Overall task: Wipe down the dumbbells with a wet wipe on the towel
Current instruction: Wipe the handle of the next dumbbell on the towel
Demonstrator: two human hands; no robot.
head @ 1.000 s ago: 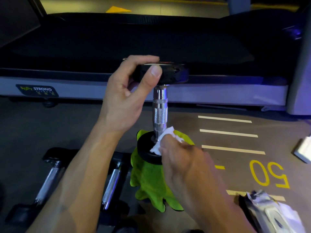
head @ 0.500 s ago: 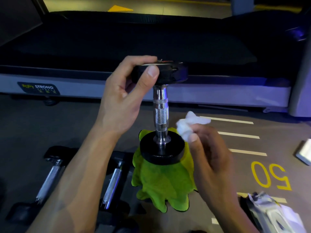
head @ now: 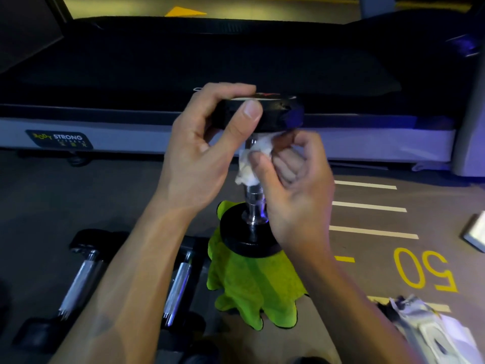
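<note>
A: Where's the dumbbell (head: 256,206) being cleaned?

B: Standing upright on end, its lower black disc resting on the green towel (head: 252,290) spread on the floor. The chrome handle rises straight up to the upper disc

A: And the wipe?

B: The white wet wipe (head: 249,164) is wrapped against the upper part of the handle, just under the top disc. The right hand (head: 294,190) has its fingers curled round it, thumb pressing the wipe to the metal

A: The other hand?

B: The left hand (head: 204,151) clamps the top disc, thumb on the near edge, fingers over the top

A: Anything around?

B: Two more dumbbells (head: 84,279) lie flat to the left of the towel, side by side. A treadmill (head: 183,61) sits behind, with a "STRONG" label on its side rail. At lower right lies a crumpled wipe packet (head: 433,329), near a yellow "50" (head: 422,269) painted on the floor
</note>
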